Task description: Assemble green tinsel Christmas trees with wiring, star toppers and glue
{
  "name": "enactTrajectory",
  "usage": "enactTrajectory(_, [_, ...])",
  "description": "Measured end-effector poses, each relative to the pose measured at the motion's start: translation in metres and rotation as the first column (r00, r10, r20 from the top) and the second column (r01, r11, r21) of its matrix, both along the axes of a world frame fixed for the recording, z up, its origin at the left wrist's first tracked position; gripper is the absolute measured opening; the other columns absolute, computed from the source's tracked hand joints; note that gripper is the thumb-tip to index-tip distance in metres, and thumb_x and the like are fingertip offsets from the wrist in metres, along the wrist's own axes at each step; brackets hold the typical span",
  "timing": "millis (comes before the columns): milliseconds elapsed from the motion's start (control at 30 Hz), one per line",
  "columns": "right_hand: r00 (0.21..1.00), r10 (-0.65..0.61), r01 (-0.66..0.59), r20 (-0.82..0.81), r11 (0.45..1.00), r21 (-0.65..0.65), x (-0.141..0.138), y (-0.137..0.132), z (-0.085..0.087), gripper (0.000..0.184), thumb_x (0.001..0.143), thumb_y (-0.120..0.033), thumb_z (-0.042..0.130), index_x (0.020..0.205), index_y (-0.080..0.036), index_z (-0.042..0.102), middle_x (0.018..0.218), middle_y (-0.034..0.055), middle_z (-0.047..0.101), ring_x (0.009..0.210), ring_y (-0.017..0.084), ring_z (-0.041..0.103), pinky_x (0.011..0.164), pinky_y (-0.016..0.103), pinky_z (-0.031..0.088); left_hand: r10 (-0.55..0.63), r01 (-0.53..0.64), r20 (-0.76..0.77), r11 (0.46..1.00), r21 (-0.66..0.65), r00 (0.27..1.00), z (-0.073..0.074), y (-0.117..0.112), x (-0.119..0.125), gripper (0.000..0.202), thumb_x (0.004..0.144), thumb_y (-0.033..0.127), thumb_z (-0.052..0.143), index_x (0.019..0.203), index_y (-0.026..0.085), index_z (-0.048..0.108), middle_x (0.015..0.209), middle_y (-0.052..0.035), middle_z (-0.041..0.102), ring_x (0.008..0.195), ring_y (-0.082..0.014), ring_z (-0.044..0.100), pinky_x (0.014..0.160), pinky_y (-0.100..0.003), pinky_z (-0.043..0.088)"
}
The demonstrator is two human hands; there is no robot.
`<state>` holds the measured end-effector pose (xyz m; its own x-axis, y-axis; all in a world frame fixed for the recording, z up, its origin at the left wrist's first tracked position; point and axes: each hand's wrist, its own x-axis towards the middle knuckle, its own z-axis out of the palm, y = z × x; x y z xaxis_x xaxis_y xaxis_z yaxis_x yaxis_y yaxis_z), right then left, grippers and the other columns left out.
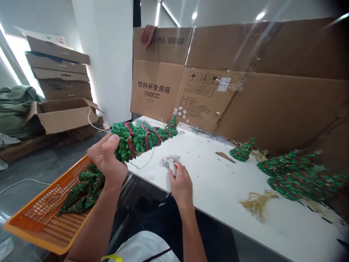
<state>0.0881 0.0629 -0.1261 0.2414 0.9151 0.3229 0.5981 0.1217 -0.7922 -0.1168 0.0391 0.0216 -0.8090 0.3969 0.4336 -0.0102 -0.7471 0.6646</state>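
Note:
My left hand (107,160) grips the wide end of a green tinsel cone tree (139,140) wound with red ribbon, holding it sideways over the table's edge. A thin white wire (94,125) sticks out of its base. My right hand (181,185) rests near the table's front edge, shut on a small white-and-red handheld tool (171,162), possibly a mini glue gun. A smaller finished-looking tinsel tree (242,151) lies on the white table (212,174) beyond it, and more green tinsel cones (297,176) lie heaped at the right.
An orange plastic mesh basket (49,193) with green tinsel cones (84,189) sits to my left. Gold fibre scraps (257,203) and a brown strip (225,156) lie on the table. A flattened cardboard wall (272,98) stands behind it, with stacked boxes (58,72) at the far left.

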Motion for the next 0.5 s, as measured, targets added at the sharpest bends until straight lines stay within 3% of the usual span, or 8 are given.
enactTrajectory(100, [0.974, -0.092, 0.106, -0.206, 0.993, 0.057, 0.005, 0.001, 0.000, 0.060, 0.098, -0.053, 0.057, 0.146, -0.016, 0.060, 0.110, 0.0133, 0.072, 0.103, 0.033, 0.067, 0.099, 0.049, 0.050, -0.032, 0.031, 0.051, 0.999, 0.034, 0.998, 0.003, 0.004, 0.001, 0.039, 0.077, 0.036, 0.068, 0.063, 0.022, 0.034, 0.065, 0.0057, 0.029, 0.057, -0.0095, 0.039, 0.059, -0.024, 0.041])
enactTrajectory(200, [0.877, -0.125, 0.206, -0.464, 0.970, 0.126, 0.010, 0.003, 0.009, 0.067, 0.101, -0.063, 0.050, 0.149, -0.017, 0.051, 0.102, 0.0076, 0.067, 0.087, 0.025, 0.065, 0.085, 0.042, 0.054, -0.106, 0.095, 0.169, 0.993, 0.072, 0.980, 0.008, 0.008, 0.000, 0.032, 0.073, 0.036, 0.068, 0.066, 0.022, 0.040, 0.067, 0.0051, 0.038, 0.061, -0.0108, 0.048, 0.059, -0.025, 0.044])
enactTrajectory(333, [0.715, 0.065, 0.153, -0.697, 0.957, 0.246, 0.016, -0.007, 0.035, 0.048, 0.097, -0.056, 0.053, 0.134, -0.025, 0.060, 0.093, 0.0010, 0.060, 0.083, 0.021, 0.063, 0.084, 0.040, 0.056, -0.193, 0.176, 0.290, 0.981, 0.084, 0.937, 0.014, 0.012, -0.004, 0.031, 0.067, 0.038, 0.069, 0.065, 0.022, 0.041, 0.063, 0.0056, 0.041, 0.059, -0.0118, 0.050, 0.055, -0.025, 0.044])
enactTrajectory(433, [0.597, 0.209, 0.075, -0.774, 0.946, 0.314, 0.018, -0.025, 0.056, 0.039, 0.095, -0.044, 0.056, 0.129, -0.030, 0.066, 0.091, 0.0002, 0.059, 0.084, 0.020, 0.064, 0.084, 0.041, 0.057, -0.215, 0.207, 0.277, 0.977, 0.059, 0.936, 0.014, 0.013, -0.007, 0.030, 0.067, 0.039, 0.067, 0.065, 0.023, 0.041, 0.062, 0.0066, 0.039, 0.054, -0.0109, 0.048, 0.051, -0.025, 0.043])
enactTrajectory(500, [0.421, 0.367, -0.012, -0.830, 0.917, 0.400, 0.017, -0.037, 0.065, 0.037, 0.092, -0.032, 0.061, 0.129, -0.034, 0.069, 0.088, -0.0002, 0.060, 0.078, 0.019, 0.062, 0.073, 0.035, 0.053, -0.244, 0.245, 0.251, 0.969, 0.029, 0.937, 0.014, 0.013, -0.008, 0.030, 0.067, 0.041, 0.066, 0.066, 0.023, 0.042, 0.063, 0.0067, 0.039, 0.052, -0.0102, 0.047, 0.049, -0.025, 0.042])
